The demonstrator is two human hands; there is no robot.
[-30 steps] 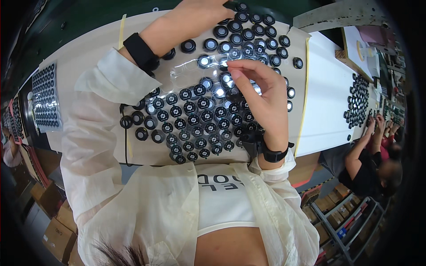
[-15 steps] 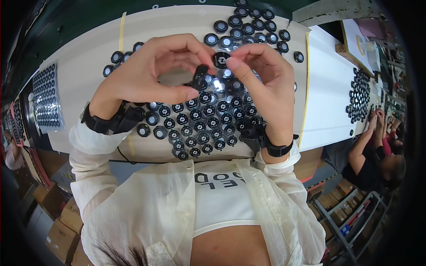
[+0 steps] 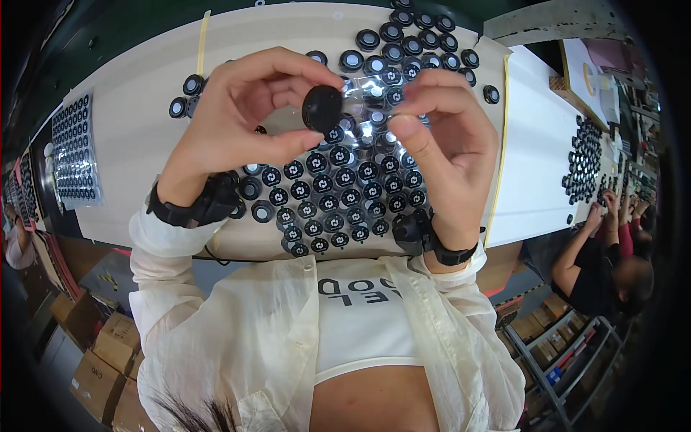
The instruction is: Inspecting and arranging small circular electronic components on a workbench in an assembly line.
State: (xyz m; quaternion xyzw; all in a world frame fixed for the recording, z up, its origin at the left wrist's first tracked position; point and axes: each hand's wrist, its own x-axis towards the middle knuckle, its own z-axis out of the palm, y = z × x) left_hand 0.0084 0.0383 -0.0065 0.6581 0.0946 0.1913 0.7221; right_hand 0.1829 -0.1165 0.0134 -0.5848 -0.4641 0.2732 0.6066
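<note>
Between the thumb and fingers of my left hand point(image 3: 252, 108) is a black round puck-like part point(image 3: 322, 109), its plain dark face turned up. My right hand point(image 3: 450, 126) faces it, thumb and forefinger close together in a pinch; what they hold, if anything, is too blurred to make out. Clear shiny film point(image 3: 353, 90) shows between the hands. Below them lies a clear sheet with rows of round black stickers point(image 3: 326, 202), each bearing a white mark. My right hand covers part of the sheet.
Several black round parts with grey centres point(image 3: 392, 32) lie at the far side, others point(image 3: 193, 85) beside my left hand. Another sticker sheet point(image 3: 75, 151) lies far left. Yellow tape point(image 3: 498, 144) marks the right. A co-worker point(image 3: 583, 266) is beyond, near more black parts point(image 3: 583, 162).
The black part in my left hand has turned from edge-on to face up. My right hand has shifted right, away from it. The marked disc at its fingertips no longer shows there.
</note>
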